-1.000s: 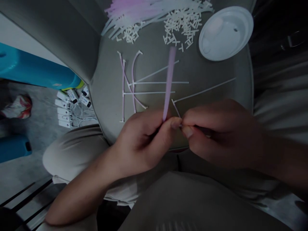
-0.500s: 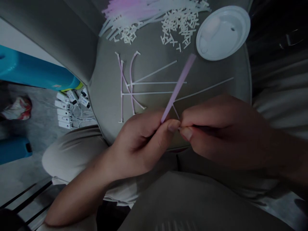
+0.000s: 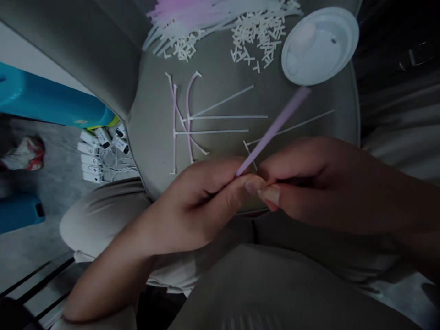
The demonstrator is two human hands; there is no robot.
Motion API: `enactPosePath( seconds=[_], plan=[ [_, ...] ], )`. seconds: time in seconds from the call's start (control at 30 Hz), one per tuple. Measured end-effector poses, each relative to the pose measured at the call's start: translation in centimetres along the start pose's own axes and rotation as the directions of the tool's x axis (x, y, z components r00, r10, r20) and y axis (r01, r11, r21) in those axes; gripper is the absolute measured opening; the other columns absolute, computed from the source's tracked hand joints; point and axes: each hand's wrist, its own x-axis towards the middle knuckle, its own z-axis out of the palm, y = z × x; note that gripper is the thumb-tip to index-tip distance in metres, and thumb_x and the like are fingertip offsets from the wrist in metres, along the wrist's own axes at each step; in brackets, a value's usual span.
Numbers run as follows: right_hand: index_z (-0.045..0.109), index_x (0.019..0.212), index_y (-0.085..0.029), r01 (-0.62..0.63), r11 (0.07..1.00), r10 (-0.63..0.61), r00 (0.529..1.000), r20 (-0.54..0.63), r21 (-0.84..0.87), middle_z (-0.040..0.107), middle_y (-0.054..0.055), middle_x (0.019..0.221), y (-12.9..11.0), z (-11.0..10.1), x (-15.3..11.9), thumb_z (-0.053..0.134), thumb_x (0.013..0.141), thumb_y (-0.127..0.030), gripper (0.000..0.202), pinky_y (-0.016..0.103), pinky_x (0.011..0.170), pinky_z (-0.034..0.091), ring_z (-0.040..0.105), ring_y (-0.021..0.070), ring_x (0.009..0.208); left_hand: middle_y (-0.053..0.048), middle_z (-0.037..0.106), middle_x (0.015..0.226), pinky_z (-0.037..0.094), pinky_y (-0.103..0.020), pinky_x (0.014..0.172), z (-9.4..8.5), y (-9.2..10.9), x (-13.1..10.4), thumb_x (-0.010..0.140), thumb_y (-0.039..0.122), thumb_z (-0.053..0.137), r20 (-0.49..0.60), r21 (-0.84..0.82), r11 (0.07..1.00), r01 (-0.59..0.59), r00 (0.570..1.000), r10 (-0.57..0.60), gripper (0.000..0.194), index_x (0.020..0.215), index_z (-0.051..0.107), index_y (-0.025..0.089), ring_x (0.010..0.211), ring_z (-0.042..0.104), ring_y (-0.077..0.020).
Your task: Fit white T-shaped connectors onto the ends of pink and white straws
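My left hand is closed around a pale purple plastic tube, whose free end sticks up and to the right. Against its thumb tip, my right hand pinches with thumb and forefinger; whatever lies between those fingertips is hidden. Behind the tube lies a thin white tube joined to a small T-shaped connector. Left of my hands, purple tubes with white end pieces lie on the grey seat, joined to white tubes that point right.
At the far side sit a heap of pink and white tubes and piles of small white connectors. A white oval bowl stands at the back right. Down on the floor at left are white plug-like devices with cables and a blue case.
The purple tube's free end has swung to the right and lower. My right fingertips have closed in against my left thumb, covering the small white bit that showed between them.
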Motion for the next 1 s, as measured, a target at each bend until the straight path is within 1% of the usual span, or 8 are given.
enactPosePath(
  seconds=[0.13, 0.2, 0.27, 0.4, 0.5, 0.67, 0.83, 1.0],
  plan=[
    [0.043, 0.054, -0.017, -0.13, 0.979, 0.124, 0.991, 0.043, 0.158, 0.031, -0.01, 0.052, -0.3, 0.0, 0.0, 0.049, 0.084, -0.004, 0.033, 0.01, 0.038, 0.023, 0.03, 0.0001, 0.046, 0.004, 0.042, 0.05, 0.042, -0.02, 0.049, 0.3, -0.1, -0.5, 0.104, 0.032, 0.048, -0.055, 0.067, 0.996, 0.058, 0.997, -0.055, 0.039, 0.069, 0.062, 0.021, 0.045, 0.045, -0.009],
    [0.047, 0.055, -0.017, -0.201, 0.956, 0.191, 0.979, 0.067, 0.212, 0.035, -0.01, 0.05, -0.4, 0.0, 0.1, 0.049, 0.082, -0.005, 0.03, 0.01, 0.037, 0.024, 0.033, 0.0004, 0.044, 0.004, 0.042, 0.049, 0.043, -0.021, 0.051, 0.4, -0.2, -0.6, 0.105, 0.035, 0.047, -0.073, 0.114, 0.992, 0.047, 0.997, -0.039, 0.041, 0.07, 0.063, 0.021, 0.047, 0.049, -0.01],
    [0.052, 0.057, -0.017, -0.246, 0.935, 0.23, 0.969, 0.089, 0.256, 0.042, -0.01, 0.049, -0.3, 0.0, 0.1, 0.05, 0.081, -0.007, 0.027, 0.011, 0.037, 0.028, 0.038, 0.0009, 0.042, 0.004, 0.044, 0.05, 0.042, -0.021, 0.049, 0.5, -0.3, -0.6, 0.106, 0.034, 0.047, -0.077, 0.121, 0.993, 0.007, 0.997, 0.002, 0.039, 0.073, 0.064, 0.021, 0.046, 0.049, -0.0088],
    [0.059, 0.061, -0.017, -0.254, 0.922, 0.236, 0.967, 0.096, 0.292, 0.048, -0.01, 0.049, -0.1, 0.0, 0.3, 0.051, 0.083, -0.009, 0.025, 0.011, 0.038, 0.033, 0.043, 0.0017, 0.043, 0.006, 0.054, 0.06, 0.045, -0.018, 0.051, 0.8, -0.5, -0.6, 0.106, 0.026, 0.048, -0.093, 0.035, 0.999, -0.031, 0.995, 0.034, 0.034, 0.078, 0.065, 0.022, 0.045, 0.046, -0.004],
    [0.059, 0.061, -0.016, -0.26, 0.916, 0.244, 0.966, 0.09, 0.305, 0.05, -0.01, 0.05, -0.1, 0.0, 0.3, 0.051, 0.084, -0.008, 0.026, 0.011, 0.04, 0.034, 0.045, 0.0018, 0.045, 0.006, 0.055, 0.061, 0.047, -0.019, 0.053, 1.0, -0.6, -0.7, 0.106, 0.025, 0.048, -0.111, -0.009, 0.999, -0.039, 0.993, 0.038, 0.031, 0.081, 0.066, 0.022, 0.047, 0.05, -0.0042],
    [0.057, 0.06, -0.016, -0.267, 0.899, 0.242, 0.963, 0.115, 0.347, 0.049, -0.009, 0.051, -0.4, -0.2, 0.3, 0.05, 0.086, -0.008, 0.028, 0.011, 0.041, 0.034, 0.044, 0.0022, 0.047, 0.005, 0.065, 0.071, 0.05, -0.018, 0.054, 1.2, -0.9, -0.8, 0.106, 0.026, 0.05, -0.115, 0.009, 0.996, -0.087, 0.99, 0.087, 0.03, 0.08, 0.064, 0.021, 0.057, 0.061, -0.0052],
    [0.056, 0.059, -0.016, -0.287, 0.884, 0.267, 0.958, 0.107, 0.369, 0.049, -0.009, 0.05, -0.5, 0.0, 0.4, 0.051, 0.086, -0.007, 0.029, 0.012, 0.041, 0.033, 0.044, 0.0023, 0.047, 0.005, 0.063, 0.07, 0.048, -0.017, 0.05, 1.3, -1.2, -0.9, 0.104, 0.021, 0.051, -0.141, 0.103, 0.986, -0.131, 0.979, 0.145, 0.026, 0.082, 0.064, 0.022, 0.056, 0.059, -0.0054],
    [0.06, 0.062, -0.016, -0.304, 0.875, 0.29, 0.952, 0.095, 0.376, 0.05, -0.009, 0.05, -0.6, 0.0, 0.4, 0.053, 0.087, -0.01, 0.027, 0.013, 0.042, 0.035, 0.046, 0.0033, 0.047, 0.004, 0.066, 0.072, 0.045, -0.019, 0.047, 1.4, -1.4, -1.0, 0.106, 0.024, 0.05, -0.149, 0.073, 0.989, -0.125, 0.98, 0.135, 0.023, 0.088, 0.064, 0.022, 0.058, 0.061, -0.0068]
  ],
)
